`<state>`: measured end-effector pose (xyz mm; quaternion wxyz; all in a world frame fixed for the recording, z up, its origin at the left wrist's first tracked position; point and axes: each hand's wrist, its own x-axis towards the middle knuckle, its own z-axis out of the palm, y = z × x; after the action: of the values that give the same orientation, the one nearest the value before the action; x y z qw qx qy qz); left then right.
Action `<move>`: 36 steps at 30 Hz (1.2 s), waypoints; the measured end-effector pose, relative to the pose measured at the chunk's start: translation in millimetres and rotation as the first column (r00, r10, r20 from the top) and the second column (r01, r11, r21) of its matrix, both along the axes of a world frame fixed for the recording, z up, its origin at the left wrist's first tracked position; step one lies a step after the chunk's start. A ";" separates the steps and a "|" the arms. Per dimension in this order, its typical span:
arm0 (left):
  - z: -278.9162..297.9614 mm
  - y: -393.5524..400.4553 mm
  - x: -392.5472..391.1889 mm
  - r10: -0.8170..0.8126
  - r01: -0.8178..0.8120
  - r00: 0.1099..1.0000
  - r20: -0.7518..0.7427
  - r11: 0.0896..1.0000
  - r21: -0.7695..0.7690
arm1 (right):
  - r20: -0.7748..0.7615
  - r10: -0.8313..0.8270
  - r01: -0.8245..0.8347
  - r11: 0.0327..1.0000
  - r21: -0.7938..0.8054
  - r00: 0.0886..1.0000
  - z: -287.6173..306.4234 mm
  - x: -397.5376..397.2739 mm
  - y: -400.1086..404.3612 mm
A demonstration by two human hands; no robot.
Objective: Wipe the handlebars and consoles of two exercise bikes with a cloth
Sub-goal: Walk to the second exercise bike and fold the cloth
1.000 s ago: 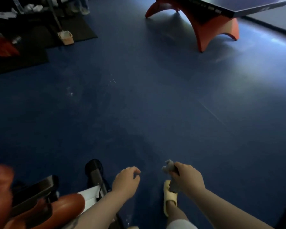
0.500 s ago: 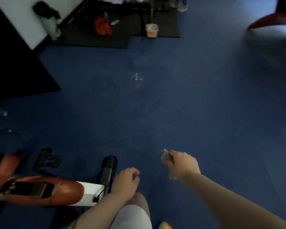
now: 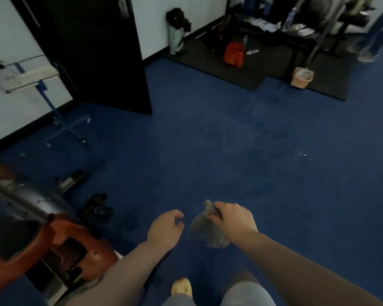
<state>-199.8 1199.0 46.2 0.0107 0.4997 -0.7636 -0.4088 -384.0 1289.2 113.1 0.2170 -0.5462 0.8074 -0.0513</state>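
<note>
From the head camera, looking down over a blue floor (image 3: 241, 151), both bare forearms reach forward in the lower middle of the view. The right hand (image 3: 233, 218) is the working grip: its fingers are curled round the top of a grey cloth (image 3: 210, 233), clenched on a bunched corner that pokes up just past the knuckles, while the rest of the fabric hangs loose below and to the left of the hand, clear of the floor. The left hand (image 3: 165, 227) hovers just beside the cloth, on its left, apart from it by a small gap; its fingers are loosely bent and it grasps nothing. At the lower left stands an exercise bike (image 3: 53, 241) with an orange-brown body and a grey frame beam, blurred; the left forearm passes close by its right side, and the cloth is well apart from it, off to the right. Whether a console or handlebars show there cannot be told. A black pedal (image 3: 96, 208) sits by the bike on the floor side. Below the hands a yellow slipper (image 3: 181, 288) and pale shorts (image 3: 248, 294) are in view. Farther off, a black door panel (image 3: 102, 54) stands against a white wall, a blue wheeled stand (image 3: 60, 120) at the left, a black mat (image 3: 237, 67) with a red bag (image 3: 233, 54) on it, and a small beige bin (image 3: 302, 77) at the upper right.
</note>
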 end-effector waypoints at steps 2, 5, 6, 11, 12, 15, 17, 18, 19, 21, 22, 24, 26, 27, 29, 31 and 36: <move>-3.2 -16.8 -12.9 0.054 -0.054 0.999 -0.004 0.998 0.011 | 0.008 0.072 -0.072 0.997 -0.004 0.997 0.3 -13.4 -30.1; -13.1 -45.3 -30.3 0.152 -0.150 0.988 -0.025 0.985 0.085 | -0.002 0.220 -0.220 0.976 0.000 0.976 -1.0 -34.1 -82.2; -15.1 -56.7 -38.2 0.191 -0.185 0.980 -0.052 0.977 0.109 | -0.008 0.269 -0.269 0.963 -0.002 0.963 -1.9 -42.1 -101.3; 2.4 -115.8 -81.6 0.433 -0.395 0.869 -0.238 0.898 0.193 | -0.002 0.513 -0.512 0.858 -0.041 0.859 17.1 -80.4 -197.1; 9.4 -127.2 -87.8 0.456 -0.408 0.846 -0.277 0.887 0.214 | 0.026 0.554 -0.553 0.832 -0.047 0.832 23.5 -86.8 -216.6; 32.8 -155.9 -100.8 0.482 -0.415 0.785 -0.390 0.876 0.246 | 0.172 0.666 -0.668 0.742 -0.055 0.726 47.0 -98.0 -272.9; 49.5 -169.2 -106.0 0.501 -0.437 0.727 -0.469 0.865 0.246 | 0.280 0.715 -0.721 0.686 -0.099 0.641 64.9 -99.0 -312.1; 57.8 -174.1 -106.6 0.529 -0.462 0.688 -0.496 0.847 0.263 | 0.314 0.732 -0.737 0.663 -0.130 0.604 73.5 -97.6 -331.6; 66.0 -177.8 -106.1 0.569 -0.491 0.642 -0.515 0.820 0.294 | 0.345 0.741 -0.742 0.651 -0.161 0.576 81.0 -95.0 -351.0; 80.8 -189.0 -102.2 0.655 -0.527 0.536 -0.533 0.753 0.395 | 0.383 0.743 -0.738 0.646 -0.194 0.549 88.7 -86.4 -389.4; 87.6 -196.8 -98.3 0.691 -0.530 0.481 -0.540 0.720 0.448 | 0.389 0.742 -0.737 0.646 -0.199 0.546 88.2 -79.9 -407.2; 100.2 -215.6 -88.0 0.733 -0.539 0.385 -0.561 0.672 0.508 | 0.325 0.752 -0.743 0.644 -0.182 0.573 79.4 -64.7 -436.0; 111.3 -237.9 -75.4 0.757 -0.583 0.312 -0.575 0.630 0.513 | 0.239 0.759 -0.733 0.649 -0.205 0.605 66.8 -47.8 -454.4; 115.4 -250.2 -68.5 0.763 -0.610 0.276 -0.584 0.609 0.507 | 0.303 0.729 -0.693 0.682 -0.234 0.614 62.1 -39.2 -459.5; 122.9 -276.5 -53.7 0.782 -0.665 0.216 -0.584 0.556 0.498 | 0.643 0.564 -0.594 0.778 -0.205 0.518 54.3 -23.9 -465.8; 126.8 -301.1 -38.4 0.809 -0.719 0.200 -0.553 0.504 0.478 | 0.880 0.349 -0.660 0.749 -0.056 0.322 46.1 -9.2 -467.3; 123.9 -361.1 13.7 0.869 -0.877 0.405 -0.284 0.457 0.148 | 0.791 0.500 -0.705 0.697 -0.126 0.353 23.5 30.7 -513.4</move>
<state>-186.0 837.8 170.1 0.3517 0.7501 -0.3830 -0.4087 -353.3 775.8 136.6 0.6093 -0.6955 0.3671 -0.1012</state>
